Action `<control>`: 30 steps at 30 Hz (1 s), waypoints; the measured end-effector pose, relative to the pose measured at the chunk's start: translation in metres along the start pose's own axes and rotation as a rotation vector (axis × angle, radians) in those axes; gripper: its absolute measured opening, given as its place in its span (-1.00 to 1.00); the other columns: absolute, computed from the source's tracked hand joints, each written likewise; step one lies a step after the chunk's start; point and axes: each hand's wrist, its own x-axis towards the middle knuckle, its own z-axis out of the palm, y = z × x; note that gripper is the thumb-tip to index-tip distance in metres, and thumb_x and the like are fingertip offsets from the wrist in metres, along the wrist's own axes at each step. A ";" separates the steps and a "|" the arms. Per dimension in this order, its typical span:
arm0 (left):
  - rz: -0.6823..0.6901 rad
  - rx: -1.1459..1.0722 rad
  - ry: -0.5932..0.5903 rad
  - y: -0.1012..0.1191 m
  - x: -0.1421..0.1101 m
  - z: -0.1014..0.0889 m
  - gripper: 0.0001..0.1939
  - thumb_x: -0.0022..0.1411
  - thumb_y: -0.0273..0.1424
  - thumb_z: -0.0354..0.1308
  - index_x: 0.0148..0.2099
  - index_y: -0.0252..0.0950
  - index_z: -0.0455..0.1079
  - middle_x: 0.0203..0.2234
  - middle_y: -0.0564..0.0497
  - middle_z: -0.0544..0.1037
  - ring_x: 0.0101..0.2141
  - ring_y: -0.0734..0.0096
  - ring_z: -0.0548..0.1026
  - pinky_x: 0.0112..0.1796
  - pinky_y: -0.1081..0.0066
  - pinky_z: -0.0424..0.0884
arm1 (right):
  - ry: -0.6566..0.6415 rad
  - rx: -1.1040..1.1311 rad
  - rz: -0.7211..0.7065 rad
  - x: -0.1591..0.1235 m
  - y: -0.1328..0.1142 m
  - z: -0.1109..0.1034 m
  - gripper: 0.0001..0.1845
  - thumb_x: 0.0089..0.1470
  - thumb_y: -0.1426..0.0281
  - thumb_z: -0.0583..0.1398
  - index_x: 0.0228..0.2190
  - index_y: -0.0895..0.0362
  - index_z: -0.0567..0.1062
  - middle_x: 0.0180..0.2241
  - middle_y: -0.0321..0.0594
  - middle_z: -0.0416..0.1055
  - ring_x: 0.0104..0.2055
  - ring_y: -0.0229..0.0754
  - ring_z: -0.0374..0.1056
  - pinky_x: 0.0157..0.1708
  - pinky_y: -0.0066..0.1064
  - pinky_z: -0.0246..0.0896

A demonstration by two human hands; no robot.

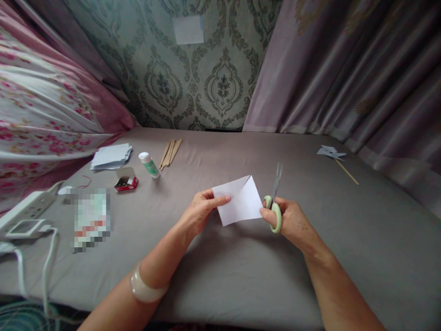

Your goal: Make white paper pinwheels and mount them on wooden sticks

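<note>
Forearms [158, 257] run off the bottom edge, and the left hand [203, 207] is pinching the white paper [237, 204], thumb on top, fingers hidden beneath! The paper's up between both hands; the right hand [291, 220] grips green-handled scissors [274, 195], its thumb at the paper's corner, contact hard to judge. Leftward, a packet [91, 218] pixelated past reading; farther, a red box [127, 184], contents unclear.

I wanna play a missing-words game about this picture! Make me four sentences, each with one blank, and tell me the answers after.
1. The left hand holds the paper, and the scissors are in the ____ hand.
2. The open box has a ____ front.
3. The bottle has a ____ cap.
4. The bracelet is on the ____ arm.

Missing words: right; red; white; left.
</note>
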 end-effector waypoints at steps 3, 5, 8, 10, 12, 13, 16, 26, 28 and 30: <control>-0.039 0.063 -0.028 -0.002 0.000 -0.001 -0.64 -0.21 -0.32 0.45 -0.31 -0.38 0.57 -0.36 -0.11 0.63 -0.37 0.35 0.51 -0.24 0.38 0.35 | 0.080 0.039 -0.022 0.002 0.000 -0.001 -0.79 -0.20 0.25 0.20 -0.59 0.13 0.36 -0.67 -0.40 0.14 -0.60 -0.35 0.07 -0.62 -0.50 -0.01; -0.065 0.086 -0.049 -0.005 0.001 -0.001 -0.63 -0.22 -0.32 0.46 -0.29 -0.36 0.58 -0.33 -0.10 0.63 -0.35 0.33 0.51 -0.22 0.36 0.34 | 0.118 0.052 -0.044 0.002 0.000 -0.002 -0.79 -0.20 0.24 0.20 -0.60 0.14 0.37 -0.67 -0.40 0.14 -0.60 -0.35 0.07 -0.63 -0.50 -0.01; -0.083 0.110 -0.051 -0.008 0.001 -0.001 -0.61 -0.24 -0.34 0.47 -0.28 -0.34 0.58 -0.31 -0.10 0.63 -0.33 0.32 0.51 -0.23 0.37 0.31 | 0.146 0.064 -0.060 0.002 0.000 -0.003 -0.79 -0.20 0.24 0.21 -0.59 0.14 0.38 -0.67 -0.41 0.13 -0.61 -0.36 0.04 -0.63 -0.51 -0.03; -0.080 0.127 -0.032 -0.010 0.002 -0.002 -0.62 -0.24 -0.33 0.46 -0.28 -0.34 0.58 -0.31 -0.10 0.63 -0.35 0.33 0.50 -0.27 0.38 0.29 | 0.161 0.070 -0.060 0.002 0.000 -0.003 -0.79 -0.20 0.24 0.22 -0.59 0.14 0.39 -0.67 -0.41 0.12 -0.61 -0.36 0.03 -0.63 -0.50 -0.03; -0.065 0.144 -0.019 -0.010 0.002 -0.002 -0.64 -0.21 -0.31 0.45 -0.29 -0.33 0.59 -0.30 -0.10 0.63 -0.37 0.37 0.48 -0.32 0.40 0.26 | 0.185 0.080 -0.055 0.002 -0.001 -0.003 -0.78 -0.20 0.24 0.22 -0.59 0.14 0.39 -0.67 -0.41 0.12 -0.61 -0.36 0.03 -0.63 -0.50 -0.03; -0.054 0.152 -0.018 -0.009 0.002 -0.003 -0.65 -0.20 -0.31 0.44 -0.29 -0.32 0.59 -0.31 -0.09 0.63 -0.39 0.39 0.46 -0.35 0.41 0.24 | 0.198 0.087 -0.053 0.002 -0.001 -0.003 -0.78 -0.20 0.24 0.23 -0.59 0.15 0.40 -0.66 -0.41 0.13 -0.61 -0.36 0.03 -0.63 -0.50 -0.03; -0.031 0.167 -0.037 -0.008 0.001 -0.003 -0.71 -0.17 -0.32 0.43 -0.34 -0.31 0.59 -0.38 -0.05 0.63 -0.44 0.45 0.43 -0.41 0.44 0.19 | 0.246 0.117 -0.053 0.003 0.000 -0.003 -0.77 -0.20 0.23 0.24 -0.57 0.15 0.41 -0.66 -0.41 0.15 -0.61 -0.35 0.04 -0.63 -0.50 -0.02; -0.069 0.164 -0.123 -0.005 -0.003 0.000 -0.71 -0.20 -0.35 0.44 -0.33 -0.34 0.59 -0.39 -0.07 0.63 -0.46 0.45 0.44 -0.42 0.46 0.24 | 0.362 0.187 -0.122 0.004 0.007 -0.001 -0.76 -0.14 0.22 0.28 -0.53 0.15 0.44 -0.64 -0.41 0.16 -0.59 -0.35 0.04 -0.62 -0.50 -0.02; -0.048 0.194 -0.108 -0.007 -0.002 0.000 -0.72 -0.18 -0.35 0.43 -0.34 -0.33 0.59 -0.41 -0.06 0.62 -0.51 0.51 0.38 -0.47 0.48 0.17 | 0.365 0.202 -0.137 0.004 0.009 -0.001 -0.74 -0.12 0.21 0.28 -0.52 0.15 0.44 -0.64 -0.41 0.15 -0.59 -0.36 0.02 -0.62 -0.50 -0.03; -0.032 0.197 -0.089 -0.008 -0.002 0.000 -0.74 -0.17 -0.34 0.43 -0.35 -0.33 0.59 -0.45 -0.05 0.60 -0.54 0.55 0.33 -0.50 0.48 0.13 | 0.382 0.203 -0.146 0.005 0.011 -0.001 -0.73 -0.10 0.19 0.28 -0.50 0.15 0.44 -0.63 -0.42 0.15 -0.58 -0.35 0.03 -0.61 -0.50 -0.02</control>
